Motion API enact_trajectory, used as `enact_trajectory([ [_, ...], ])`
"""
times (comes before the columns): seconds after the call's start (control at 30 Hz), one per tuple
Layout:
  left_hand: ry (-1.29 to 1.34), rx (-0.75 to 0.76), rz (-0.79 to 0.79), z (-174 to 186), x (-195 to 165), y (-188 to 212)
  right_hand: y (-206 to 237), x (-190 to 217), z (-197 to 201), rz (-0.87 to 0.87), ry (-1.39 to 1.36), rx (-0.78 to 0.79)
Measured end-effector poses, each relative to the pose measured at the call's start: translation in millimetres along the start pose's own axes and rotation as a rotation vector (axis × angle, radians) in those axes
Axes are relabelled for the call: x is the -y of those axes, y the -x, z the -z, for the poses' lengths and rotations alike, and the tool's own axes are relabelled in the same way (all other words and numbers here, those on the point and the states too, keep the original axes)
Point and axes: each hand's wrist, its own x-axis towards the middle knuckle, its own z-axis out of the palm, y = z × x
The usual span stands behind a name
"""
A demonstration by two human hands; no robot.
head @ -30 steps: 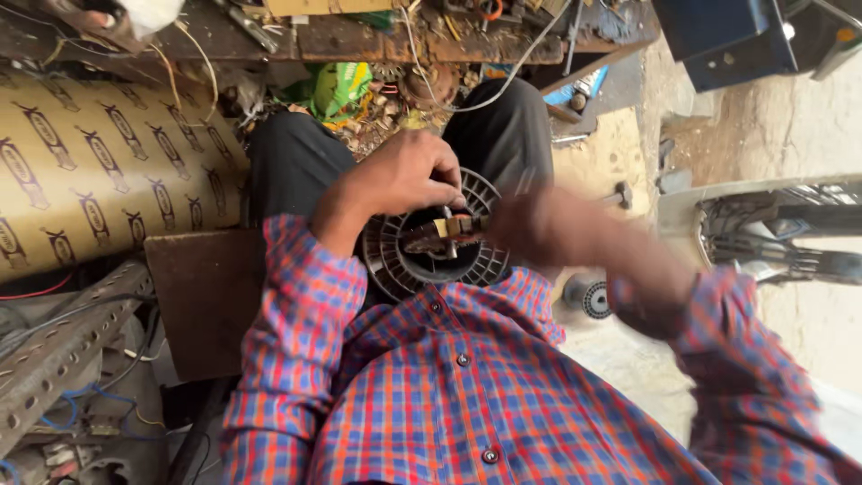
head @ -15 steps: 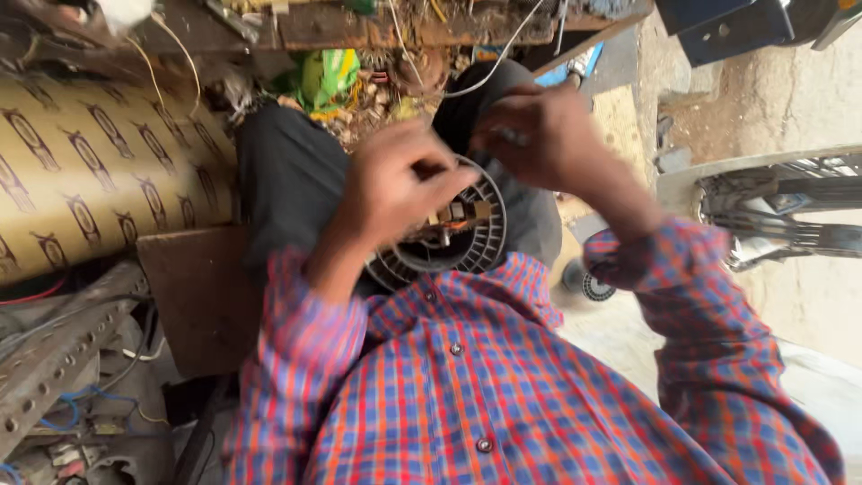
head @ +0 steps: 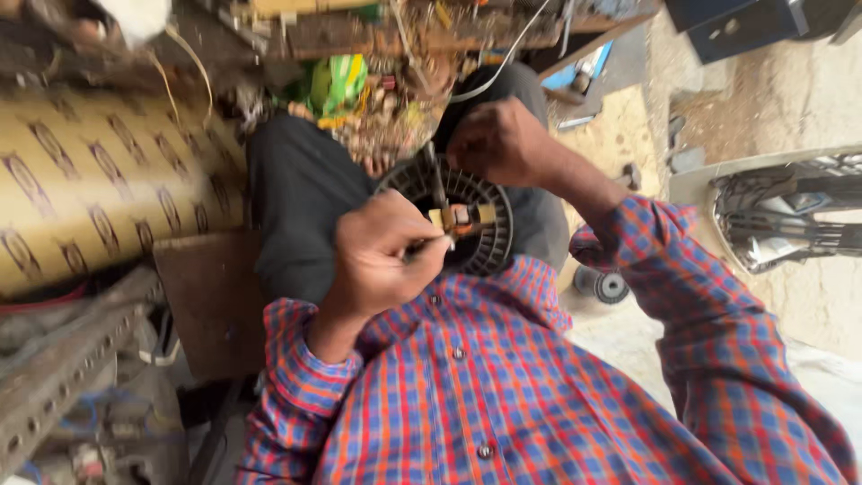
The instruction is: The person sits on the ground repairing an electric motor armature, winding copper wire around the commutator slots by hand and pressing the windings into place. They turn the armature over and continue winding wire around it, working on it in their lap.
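Left hand point(head: 382, 260) is closed around a thin metal tool point(head: 437, 193), fingers curled tight, tip pointing up over the middle of the round black finned part point(head: 462, 220) sitting in the person's lap. Right hand point(head: 503, 144) is clamped over the far rim of that same part, fingers bent, steadying it; whether it also holds something small I can't tell. At the hub there's a small brass-coloured fitting point(head: 462, 217), just beside the tool shaft. Part rests between dark trousers point(head: 301, 207) and the plaid shirt point(head: 503, 395), knees spread either side. Surroundings are tight: a big yellowish patterned roll point(head: 99, 193) lies along the left, touching the near thigh, with a brown board point(head: 211, 305) below it and perforated metal angle point(head: 54, 386) at the lower left. Ahead of the knees is a heap of scrap wire and small parts point(head: 395, 117), a green wrapper point(head: 337, 85) among them. Right side is more open: bare dusty concrete floor point(head: 790, 108), a small black wheel point(head: 603, 286) near the right elbow, a wire fan guard point(head: 790, 220) further out, a dark box point(head: 732, 27) at the top edge
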Motion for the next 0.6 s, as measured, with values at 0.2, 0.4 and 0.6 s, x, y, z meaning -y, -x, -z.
enact_trajectory([
  [0.2,-0.222,0.409,-0.030,2.1,27.6,-106.2,38.6,1.2,20.7,0.055,0.318,0.066],
  [0.4,-0.057,0.317,0.025,21.1,-9.9,-80.3,34.1,78.4,10.7,0.250,-0.165,0.345],
  [0.6,-0.381,0.025,-0.168,-0.5,-5.1,1.3,12.1,1.8,-5.9,-0.042,-0.097,0.064],
])
